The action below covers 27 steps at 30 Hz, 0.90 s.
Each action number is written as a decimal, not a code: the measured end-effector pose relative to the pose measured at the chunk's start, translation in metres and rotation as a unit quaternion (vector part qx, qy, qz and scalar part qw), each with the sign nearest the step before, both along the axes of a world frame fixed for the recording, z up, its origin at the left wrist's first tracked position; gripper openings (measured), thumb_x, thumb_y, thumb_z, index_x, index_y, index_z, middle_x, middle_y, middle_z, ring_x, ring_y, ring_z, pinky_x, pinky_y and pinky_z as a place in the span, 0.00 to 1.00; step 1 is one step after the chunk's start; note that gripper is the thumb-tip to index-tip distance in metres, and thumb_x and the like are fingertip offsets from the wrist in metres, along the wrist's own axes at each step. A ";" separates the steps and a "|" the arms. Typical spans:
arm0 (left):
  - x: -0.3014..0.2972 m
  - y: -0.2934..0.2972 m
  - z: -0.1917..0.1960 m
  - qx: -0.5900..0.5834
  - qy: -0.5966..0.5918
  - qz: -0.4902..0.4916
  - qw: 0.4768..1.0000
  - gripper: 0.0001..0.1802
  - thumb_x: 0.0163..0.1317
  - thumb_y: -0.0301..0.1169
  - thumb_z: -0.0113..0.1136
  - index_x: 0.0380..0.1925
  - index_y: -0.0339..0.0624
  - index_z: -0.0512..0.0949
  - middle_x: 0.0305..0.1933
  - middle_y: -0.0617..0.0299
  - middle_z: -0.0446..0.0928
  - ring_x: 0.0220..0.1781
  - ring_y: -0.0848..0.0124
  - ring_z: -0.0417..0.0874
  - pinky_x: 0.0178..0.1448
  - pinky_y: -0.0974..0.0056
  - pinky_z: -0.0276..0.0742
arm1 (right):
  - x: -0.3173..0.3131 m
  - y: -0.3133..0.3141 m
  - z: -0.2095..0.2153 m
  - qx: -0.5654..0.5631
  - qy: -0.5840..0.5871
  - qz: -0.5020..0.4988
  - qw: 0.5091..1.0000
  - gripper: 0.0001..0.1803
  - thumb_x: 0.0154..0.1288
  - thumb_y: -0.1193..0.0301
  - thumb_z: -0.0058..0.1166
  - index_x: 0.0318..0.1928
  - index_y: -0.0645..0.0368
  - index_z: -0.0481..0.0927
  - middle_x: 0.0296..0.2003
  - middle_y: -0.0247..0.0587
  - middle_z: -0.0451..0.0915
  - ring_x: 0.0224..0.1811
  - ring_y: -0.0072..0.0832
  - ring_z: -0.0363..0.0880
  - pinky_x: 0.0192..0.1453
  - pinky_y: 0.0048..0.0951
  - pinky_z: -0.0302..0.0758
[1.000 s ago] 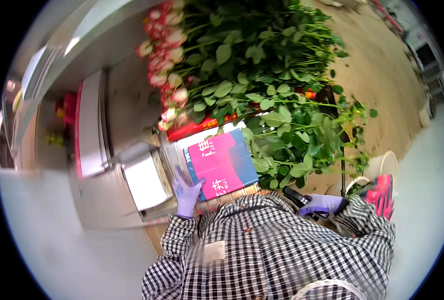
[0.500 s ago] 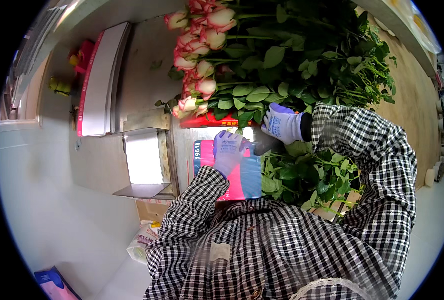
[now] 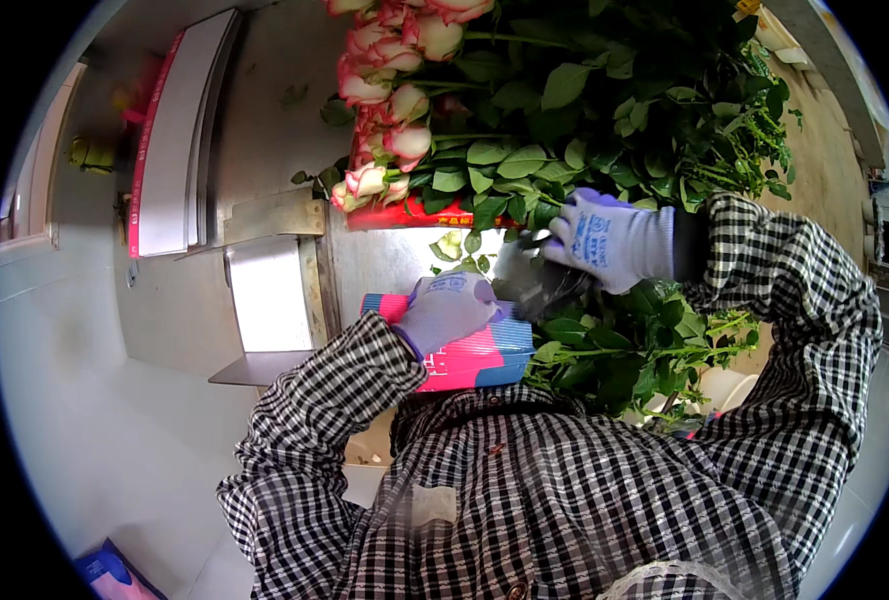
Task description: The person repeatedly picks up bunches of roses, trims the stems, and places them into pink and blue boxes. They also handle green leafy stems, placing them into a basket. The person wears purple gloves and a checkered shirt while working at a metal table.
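Landmark: the pink-and-blue sheet (image 3: 470, 358) lying flat on the bench in front of your chest. Everything is placed off that.

Far left of the sheet: a stack of white boards with a pink edge (image 3: 173, 140) leaning against the wall, and nearer it a shiny metal block (image 3: 268, 292) on the steel bench (image 3: 265, 120).

Your left hand (image 3: 447, 308), in a purple glove, lies on the sheet's upper left part, fingers curled down, palm pressing the sheet. It looks like it's pinning rather than gripping; no pinch shows.

Above the sheet: a big bunch of roses (image 3: 390, 120) lying on its side, pink-cream heads pointing left, stems and leaves running off right. So the long axis goes left-right across the bench. A red band (image 3: 420, 213) sits under the heads, just above the sheet.

Right of the sheet's upper edge: your right hand (image 3: 605, 238), white-and-purple glove, closed round a dark tool (image 3: 540, 285) whose shape is blurred, so I can't tell what it is. It points down-left toward the sheet. This hand is the nearer one to the stems and touches the foliage.

Below-right of the sheet: a second clump of leafy stems (image 3: 625, 350), close to your right sleeve.

Further right: a wooden surface (image 3: 825, 170) beyond the leaves. Pale floor lies down-left of the sheet, with a blue packet (image 3: 115, 572) at the frame's edge.
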State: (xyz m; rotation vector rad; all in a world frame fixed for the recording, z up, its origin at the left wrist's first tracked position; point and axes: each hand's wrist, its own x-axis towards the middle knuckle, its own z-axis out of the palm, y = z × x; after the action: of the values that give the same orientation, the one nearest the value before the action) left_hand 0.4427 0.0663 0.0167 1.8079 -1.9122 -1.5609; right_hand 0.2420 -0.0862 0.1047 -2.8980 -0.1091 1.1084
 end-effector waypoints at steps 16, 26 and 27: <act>0.006 0.004 -0.012 -0.354 -0.094 0.053 0.929 0.36 0.59 0.52 0.59 0.64 0.44 0.68 0.65 0.54 0.69 0.69 0.56 0.65 0.74 0.51 0.55 | -0.046 0.067 0.022 0.317 -0.069 -0.627 0.708 0.27 0.61 0.62 0.63 0.56 0.61 0.70 0.35 0.39 0.81 0.38 0.25 0.80 0.43 0.26 0.76; -0.062 0.092 -0.114 -0.443 -0.183 -0.143 0.866 0.30 0.66 0.47 0.50 0.61 0.36 0.68 0.67 0.50 0.65 0.73 0.57 0.60 0.78 0.45 0.48 | -0.102 0.195 -0.088 0.557 0.150 -0.765 0.286 0.15 0.69 0.60 0.54 0.45 0.60 0.82 0.34 0.34 0.83 0.33 0.20 0.79 0.39 0.21 0.75; -0.063 0.094 -0.120 -0.456 -0.192 -0.149 0.856 0.30 0.66 0.47 0.50 0.60 0.36 0.69 0.66 0.50 0.66 0.72 0.57 0.61 0.78 0.45 0.48 | -0.098 0.194 -0.094 0.571 0.130 -0.762 0.278 0.13 0.65 0.64 0.60 0.42 0.62 0.82 0.32 0.36 0.82 0.32 0.22 0.79 0.37 0.21 0.75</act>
State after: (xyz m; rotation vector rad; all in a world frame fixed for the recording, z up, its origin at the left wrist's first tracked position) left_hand 0.3798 0.1602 -0.1034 1.4466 -2.5376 -0.1324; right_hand 0.1441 0.1083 0.0109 -0.4887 1.0670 0.3974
